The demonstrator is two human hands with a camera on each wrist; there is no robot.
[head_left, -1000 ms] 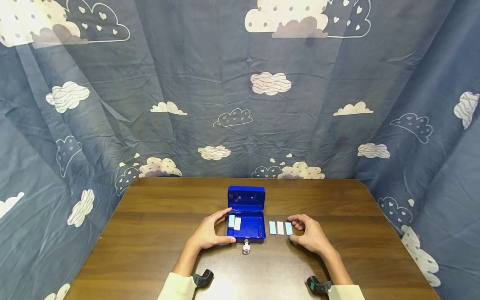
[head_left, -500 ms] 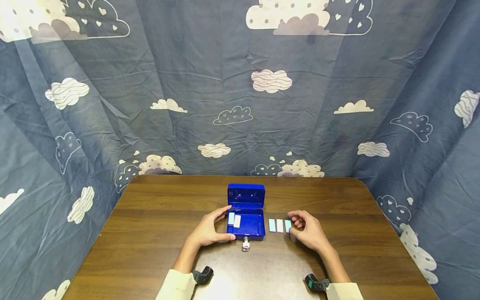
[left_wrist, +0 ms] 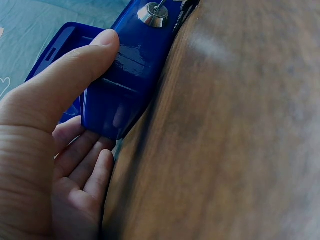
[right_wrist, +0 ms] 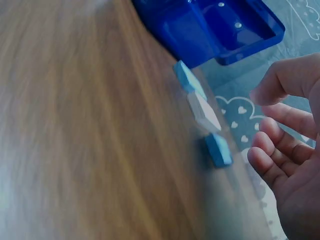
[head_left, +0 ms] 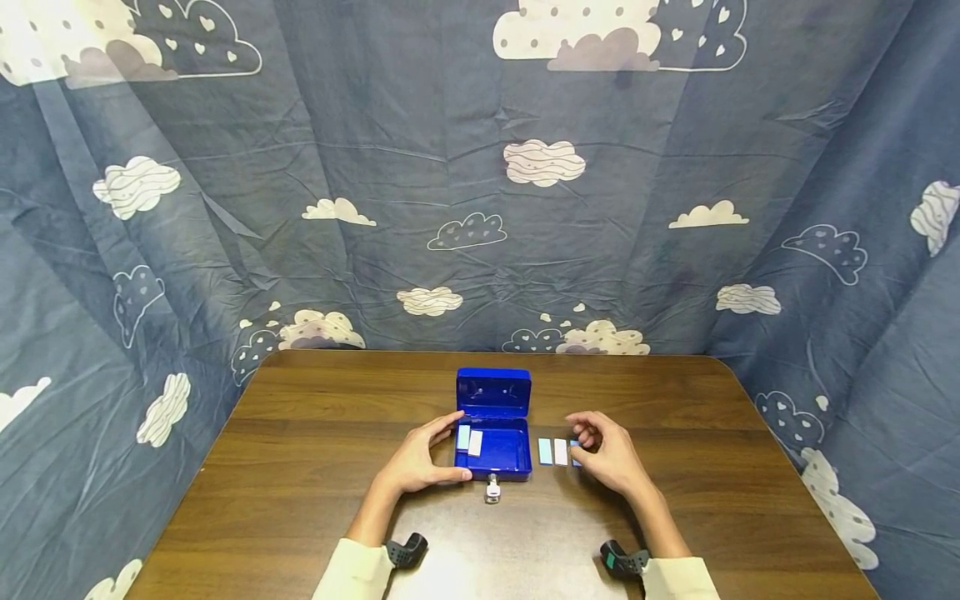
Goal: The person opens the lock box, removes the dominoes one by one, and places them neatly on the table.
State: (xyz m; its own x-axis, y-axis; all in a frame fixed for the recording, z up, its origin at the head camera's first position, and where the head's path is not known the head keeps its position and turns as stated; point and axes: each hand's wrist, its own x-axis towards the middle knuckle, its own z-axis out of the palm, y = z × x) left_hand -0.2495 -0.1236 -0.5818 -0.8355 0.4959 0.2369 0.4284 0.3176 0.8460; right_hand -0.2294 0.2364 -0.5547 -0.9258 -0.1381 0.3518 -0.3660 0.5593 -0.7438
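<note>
An open blue cash box (head_left: 517, 450) stands on the table, its lid (head_left: 493, 393) raised at the back. My left hand (head_left: 414, 460) holds its left end, thumb on the front wall and fingers round the rear corner. Inside lie a light blue block (head_left: 463, 437) and a white block (head_left: 475, 443). Right of the box, a light blue block (right_wrist: 190, 81), a white block (right_wrist: 204, 111) and a darker blue block (right_wrist: 219, 151) stand in a row. My right hand (head_left: 609, 454) hovers at the row's right end, fingers bent, thumb and forefinger apart, gripping nothing visible.
A lock (left_wrist: 153, 15) with keys (head_left: 492, 490) hanging from it sits on the box's front. The brown wooden table (head_left: 315, 400) ends at a cloud-patterned curtain (head_left: 442, 192). A black wrist device (head_left: 407, 551) is on the left wrist, with another (head_left: 621, 560) on the right.
My right hand shifts slightly left and away from me, covering more of the last block, whose visible part looks darker. The left hand stays on the cash box.
</note>
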